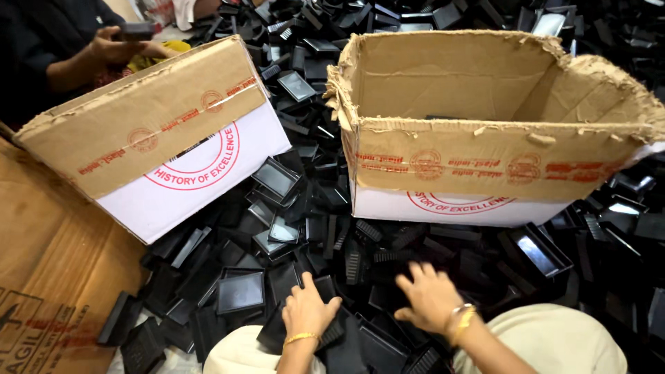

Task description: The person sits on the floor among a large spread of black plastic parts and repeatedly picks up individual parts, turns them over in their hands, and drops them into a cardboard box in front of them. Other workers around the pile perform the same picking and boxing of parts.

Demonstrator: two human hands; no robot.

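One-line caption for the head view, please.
Left hand and right hand rest on a pile of black plastic trays before two open cardboard boxes.

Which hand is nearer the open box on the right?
Right. The right hand lies on the black parts just below the open box; the left hand lies further left and lower.

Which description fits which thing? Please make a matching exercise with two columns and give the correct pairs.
Things:
1. left hand
2. right hand
3. right carton
4. left carton

Descriptions:
A. upright, open top
B. tilted, printed side facing the camera
C. fingers spread over the pile
D. resting on a black plastic tray

Pairs: 1-D, 2-C, 3-A, 4-B
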